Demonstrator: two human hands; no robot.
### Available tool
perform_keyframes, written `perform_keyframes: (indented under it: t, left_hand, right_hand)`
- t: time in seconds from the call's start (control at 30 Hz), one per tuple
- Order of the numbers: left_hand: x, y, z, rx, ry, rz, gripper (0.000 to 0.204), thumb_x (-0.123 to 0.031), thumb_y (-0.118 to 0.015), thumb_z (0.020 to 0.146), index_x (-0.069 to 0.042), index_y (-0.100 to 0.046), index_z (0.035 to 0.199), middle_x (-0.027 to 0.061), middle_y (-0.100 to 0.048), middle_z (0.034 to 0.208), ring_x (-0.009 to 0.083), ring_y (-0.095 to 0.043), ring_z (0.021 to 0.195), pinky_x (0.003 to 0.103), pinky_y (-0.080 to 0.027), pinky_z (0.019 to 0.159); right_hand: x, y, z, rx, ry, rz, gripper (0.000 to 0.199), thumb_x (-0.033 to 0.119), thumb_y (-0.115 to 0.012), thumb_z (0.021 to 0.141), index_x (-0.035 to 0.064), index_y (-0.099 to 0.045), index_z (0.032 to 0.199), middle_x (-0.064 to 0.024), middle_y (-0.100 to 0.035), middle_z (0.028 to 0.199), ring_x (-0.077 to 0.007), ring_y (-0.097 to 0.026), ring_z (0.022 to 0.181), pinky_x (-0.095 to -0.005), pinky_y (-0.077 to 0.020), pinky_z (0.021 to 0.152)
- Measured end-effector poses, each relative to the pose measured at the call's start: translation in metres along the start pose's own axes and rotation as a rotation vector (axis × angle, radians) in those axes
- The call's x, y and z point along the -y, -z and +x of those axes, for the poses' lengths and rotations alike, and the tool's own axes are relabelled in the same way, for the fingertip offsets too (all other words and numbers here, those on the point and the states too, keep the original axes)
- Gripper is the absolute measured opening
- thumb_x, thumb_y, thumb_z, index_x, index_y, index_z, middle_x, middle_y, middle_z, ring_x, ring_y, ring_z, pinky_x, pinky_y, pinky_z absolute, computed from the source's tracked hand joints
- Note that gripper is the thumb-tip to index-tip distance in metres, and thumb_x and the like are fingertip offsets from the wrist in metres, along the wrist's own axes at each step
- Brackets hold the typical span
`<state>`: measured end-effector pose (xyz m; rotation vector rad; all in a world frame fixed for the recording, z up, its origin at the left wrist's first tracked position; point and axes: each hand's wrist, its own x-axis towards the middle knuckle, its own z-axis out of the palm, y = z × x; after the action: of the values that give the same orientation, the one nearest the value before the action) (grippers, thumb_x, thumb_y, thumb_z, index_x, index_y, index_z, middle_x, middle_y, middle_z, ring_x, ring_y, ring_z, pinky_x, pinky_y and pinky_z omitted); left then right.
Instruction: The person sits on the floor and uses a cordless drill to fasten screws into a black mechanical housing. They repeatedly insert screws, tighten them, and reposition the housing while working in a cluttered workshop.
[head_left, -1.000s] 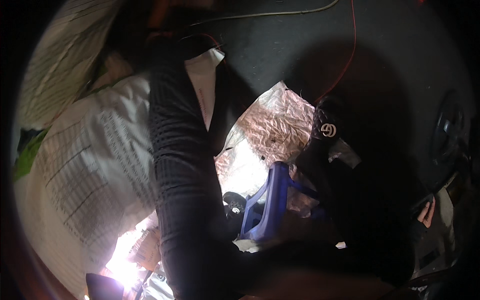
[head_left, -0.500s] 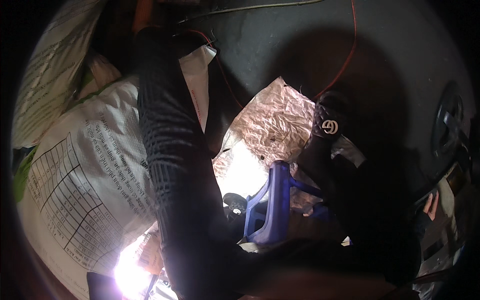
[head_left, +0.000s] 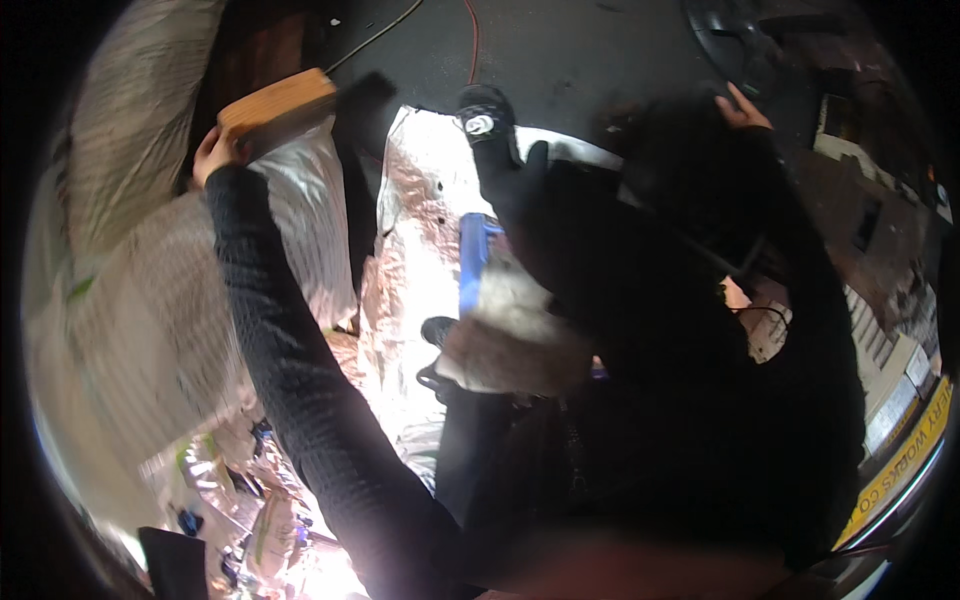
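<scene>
My left hand (head_left: 220, 157), at the upper left, grips the near end of an orange-brown wooden block (head_left: 278, 103). The block is held lengthwise, pointing away to the right above a white woven sack (head_left: 310, 215). My left arm is stretched out over more sacks. At the upper right my right hand (head_left: 740, 107) has its fingers stretched apart, with nothing plainly in them. It is near a dark round object (head_left: 722, 40) on the floor. Shadow hides part of this hand.
Between my legs are a blue plastic stool (head_left: 474, 260) and a crumpled sheet (head_left: 405, 215) on the floor. A black slipper (head_left: 485, 122) is on my foot. Full sacks (head_left: 140, 330) crowd the left. A yellow strip (head_left: 905, 465) edges the right. A red cable (head_left: 474, 45) crosses the floor.
My view has shifted. My left arm has swung outward to the left, bringing the wooden block fully into sight. My right hand has risen from the right edge toward the upper right.
</scene>
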<state>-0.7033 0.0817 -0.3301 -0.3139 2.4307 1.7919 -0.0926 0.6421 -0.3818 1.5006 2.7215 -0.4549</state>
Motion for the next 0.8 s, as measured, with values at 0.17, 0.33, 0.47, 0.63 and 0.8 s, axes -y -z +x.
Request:
perform_keyframes:
  t: [0.17, 0.33, 0.47, 0.63, 0.8]
  left_hand:
    - [-0.077, -0.043, -0.152, 0.273, 0.022, 0.207, 0.024, -0.011, -0.074, 0.077, 0.001, -0.069, 0.098, 0.0129, -0.068, 0.088, 0.0176, -0.064, 0.067, 0.029, -0.053, 0.054]
    - [-0.068, -0.093, -0.242, 0.406, -0.191, 0.350, 0.020, -0.006, -0.066, 0.077, -0.006, -0.073, 0.096, 0.0082, -0.069, 0.076, 0.0171, -0.064, 0.058, 0.030, -0.053, 0.050]
    - [-0.039, -0.122, -0.282, 0.297, -0.081, 0.496, 0.026, -0.013, -0.070, 0.075, -0.007, -0.073, 0.100, 0.0107, -0.071, 0.082, 0.0170, -0.067, 0.062, 0.030, -0.054, 0.055]
    - [-0.020, -0.161, -0.293, 0.351, 0.005, 0.821, 0.039, -0.035, -0.069, 0.070, -0.014, -0.072, 0.103, 0.0124, -0.071, 0.095, 0.0244, -0.068, 0.093, 0.033, -0.051, 0.085]
    - [-0.004, -0.189, -0.278, 0.288, 0.116, 0.764, 0.045, -0.040, -0.069, 0.071, -0.012, -0.071, 0.105, 0.0117, -0.070, 0.101, 0.0231, -0.067, 0.097, 0.033, -0.051, 0.087]
  right_hand:
    - [0.138, 0.011, -0.092, 0.502, 0.403, 0.446, 0.036, 0.027, -0.060, 0.088, 0.0100, -0.061, 0.120, -0.0098, -0.068, 0.103, -0.0175, -0.064, 0.095, -0.0297, -0.0484, 0.086]
    - [0.209, -0.051, -0.101, 0.692, 0.885, -0.220, 0.042, 0.038, -0.070, 0.076, 0.0045, -0.066, 0.101, -0.0199, -0.065, 0.098, -0.0340, -0.063, 0.094, -0.0424, -0.0485, 0.080]
    - [0.223, -0.096, -0.106, 0.791, 0.938, -0.321, 0.042, 0.038, -0.071, 0.074, 0.0034, -0.065, 0.098, -0.0198, -0.065, 0.095, -0.0335, -0.063, 0.091, -0.0422, -0.0485, 0.078]
    - [0.234, -0.112, -0.102, 0.860, 0.967, -0.333, 0.042, 0.038, -0.072, 0.073, 0.0021, -0.065, 0.094, -0.0197, -0.065, 0.092, -0.0330, -0.063, 0.087, -0.0420, -0.0484, 0.075]
    - [0.234, -0.064, -0.071, 0.865, 0.990, -0.264, 0.042, 0.038, -0.073, 0.072, 0.0007, -0.064, 0.090, -0.0195, -0.064, 0.088, -0.0325, -0.062, 0.083, -0.0418, -0.0483, 0.072]
